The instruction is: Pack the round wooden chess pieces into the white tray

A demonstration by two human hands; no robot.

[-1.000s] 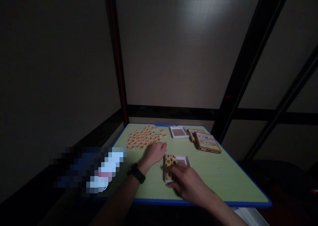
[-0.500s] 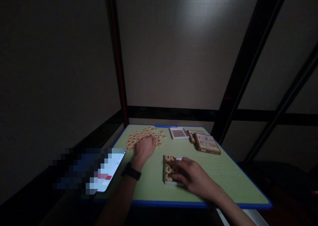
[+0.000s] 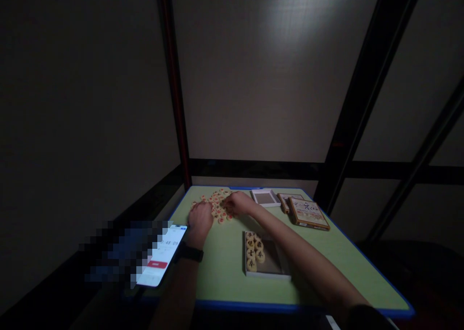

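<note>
Round xiangqi pieces [image 3: 221, 220] with red or dark characters lie in a loose pile on the far left of the table. At the pile's left side, my left hand [image 3: 201, 219] is closed with its fingers curled down; what they hold, if anything, is hidden. My right hand [image 3: 238, 203] reaches over to the pile's right side, fingers bent together among the pieces, their grip hidden. Nearer to me is a shallow open box [image 3: 268, 273] with two columns of dark-lettered pieces [image 3: 251, 253] along its left side. My right forearm passes over its right part.
A white box tray [image 3: 266, 198] lies at the table's back edge. Beside it, printed game boxes [image 3: 309, 213] overlap at the right. A lit phone [image 3: 159, 262] stands at the left edge near my left wrist. The green table [image 3: 224, 267] has a blue rim.
My right hand has left the near box and moved forward and left to the pile, uncovering the pieces in the box. My left hand has shifted slightly left and towards me.
</note>
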